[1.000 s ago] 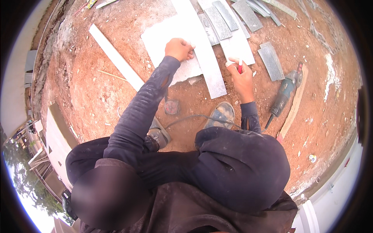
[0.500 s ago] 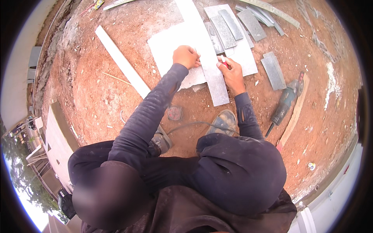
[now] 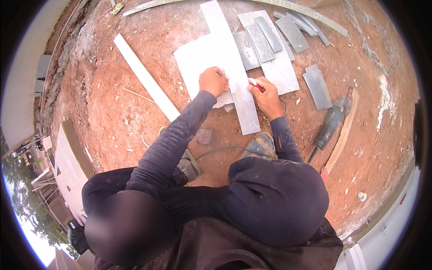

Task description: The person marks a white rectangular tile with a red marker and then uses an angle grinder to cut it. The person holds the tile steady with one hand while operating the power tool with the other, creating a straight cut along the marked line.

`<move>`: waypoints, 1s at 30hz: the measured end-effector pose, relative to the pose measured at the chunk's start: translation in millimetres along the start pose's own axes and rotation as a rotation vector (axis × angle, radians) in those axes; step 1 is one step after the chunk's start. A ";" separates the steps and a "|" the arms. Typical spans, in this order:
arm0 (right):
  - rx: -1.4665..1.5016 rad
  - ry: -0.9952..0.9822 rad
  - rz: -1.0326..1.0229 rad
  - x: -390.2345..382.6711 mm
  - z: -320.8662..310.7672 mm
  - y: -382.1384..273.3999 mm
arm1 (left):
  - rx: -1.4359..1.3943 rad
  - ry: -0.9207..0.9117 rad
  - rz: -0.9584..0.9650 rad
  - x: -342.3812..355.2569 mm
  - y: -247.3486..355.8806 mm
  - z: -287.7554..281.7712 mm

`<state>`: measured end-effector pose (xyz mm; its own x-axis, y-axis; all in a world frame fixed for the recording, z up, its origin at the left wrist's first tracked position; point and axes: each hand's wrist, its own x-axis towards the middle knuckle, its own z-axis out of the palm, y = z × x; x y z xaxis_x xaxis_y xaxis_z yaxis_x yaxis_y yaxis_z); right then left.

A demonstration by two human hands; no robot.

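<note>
Right fingers point(image 3: 265, 83) partly hide the red marker point(image 3: 258, 87).

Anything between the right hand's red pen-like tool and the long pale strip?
Nothing visible. The right hand holds the red pen-like tool at the right edge of the pale strip; contact can't be told. Grey pieces lie beyond the hand, the grinder off to its right.

Right hand point(image 3: 269, 98) holds red marker point(image 3: 258, 87) — beside strip point(image 3: 240, 90).
</note>
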<state>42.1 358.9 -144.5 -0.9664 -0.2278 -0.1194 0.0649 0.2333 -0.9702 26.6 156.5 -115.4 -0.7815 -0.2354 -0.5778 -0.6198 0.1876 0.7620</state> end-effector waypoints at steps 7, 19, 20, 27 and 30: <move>-0.025 -0.002 -0.049 18.0 -1.0 6.1 | -0.015 -0.019 -0.010 6.8 4.5 -2.9; -0.078 0.020 -0.039 20.1 2.8 7.1 | -0.059 -0.040 -0.045 12.0 0.4 -6.4; -0.086 0.017 -0.031 21.0 2.6 7.6 | -0.043 -0.032 -0.041 10.8 0.2 -6.7; -0.061 0.029 -0.018 14.6 4.8 4.1 | -0.049 0.021 -0.010 5.3 -2.3 -2.9; -0.111 0.025 -0.023 18.2 2.7 0.8 | -0.053 0.014 -0.027 1.3 -1.4 -2.4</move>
<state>25.2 352.3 -148.0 -0.9732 -0.2111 -0.0911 0.0163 0.3317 -0.9432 26.7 153.6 -116.5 -0.7633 -0.2529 -0.5945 -0.6358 0.1305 0.7608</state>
